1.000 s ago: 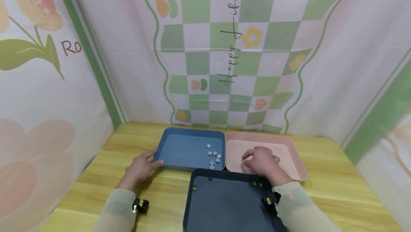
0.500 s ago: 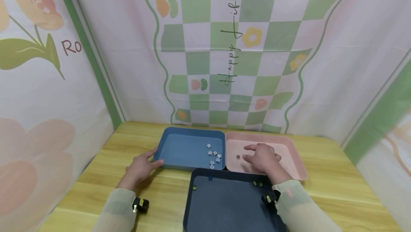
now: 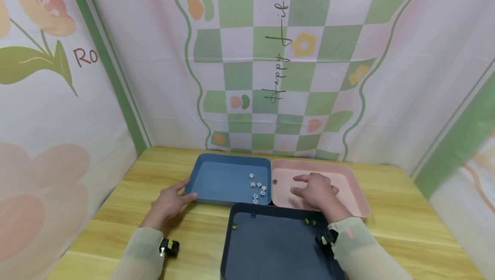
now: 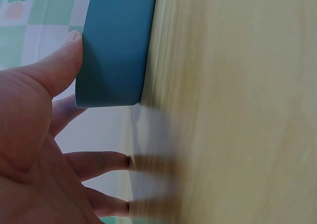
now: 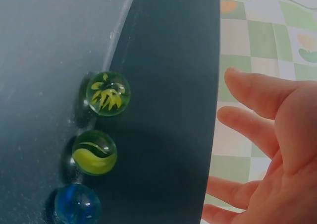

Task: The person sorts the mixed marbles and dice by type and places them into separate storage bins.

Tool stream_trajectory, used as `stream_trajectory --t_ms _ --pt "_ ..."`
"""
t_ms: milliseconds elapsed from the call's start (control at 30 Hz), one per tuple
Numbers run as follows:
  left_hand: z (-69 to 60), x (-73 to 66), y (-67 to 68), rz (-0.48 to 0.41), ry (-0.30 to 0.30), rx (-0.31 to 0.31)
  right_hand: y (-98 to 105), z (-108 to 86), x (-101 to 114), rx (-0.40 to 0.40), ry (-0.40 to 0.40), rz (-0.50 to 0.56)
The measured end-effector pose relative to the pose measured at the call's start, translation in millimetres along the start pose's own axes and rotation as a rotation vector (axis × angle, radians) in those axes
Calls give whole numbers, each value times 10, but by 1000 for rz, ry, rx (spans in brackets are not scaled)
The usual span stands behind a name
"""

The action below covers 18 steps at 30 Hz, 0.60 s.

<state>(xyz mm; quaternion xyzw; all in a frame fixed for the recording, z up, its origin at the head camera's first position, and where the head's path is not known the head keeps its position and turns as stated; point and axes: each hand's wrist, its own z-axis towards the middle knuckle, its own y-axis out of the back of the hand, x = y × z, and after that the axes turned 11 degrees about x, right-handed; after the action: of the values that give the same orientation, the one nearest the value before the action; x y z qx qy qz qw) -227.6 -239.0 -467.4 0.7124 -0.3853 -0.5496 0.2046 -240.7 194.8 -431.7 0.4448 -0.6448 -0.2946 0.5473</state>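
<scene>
At the left corner of the blue tray (image 3: 220,179), my left hand (image 3: 169,202) holds the tray between thumb and index finger; the left wrist view has the thumb against the wall (image 4: 116,50) and two other fingertips down on the wood. Over the pink tray (image 3: 352,185) hangs my right hand (image 3: 315,192), fingers spread and nothing between them. A small dark marble (image 3: 275,181) lies by that tray's left wall. Several white dice (image 3: 259,185) lie in the right part of the blue tray.
In front stands a dark tray (image 3: 278,245) under my right wrist. Inside are a green marble (image 3: 234,226), a blue marble (image 3: 253,215) and more marbles (image 3: 307,221) near its back right; the right wrist view has two green ones (image 5: 108,94) and a blue one (image 5: 78,204).
My right thumb and index finger have parted, letting go of the small marble, which has rolled left across the pink tray to its left wall. The left hand has stayed in place.
</scene>
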Motion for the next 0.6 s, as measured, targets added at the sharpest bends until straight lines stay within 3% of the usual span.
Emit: stream_trajectory --t_ms 600 --pt "15 18 -3 -3 -9 2 -14 -17 53 5 38 -8"
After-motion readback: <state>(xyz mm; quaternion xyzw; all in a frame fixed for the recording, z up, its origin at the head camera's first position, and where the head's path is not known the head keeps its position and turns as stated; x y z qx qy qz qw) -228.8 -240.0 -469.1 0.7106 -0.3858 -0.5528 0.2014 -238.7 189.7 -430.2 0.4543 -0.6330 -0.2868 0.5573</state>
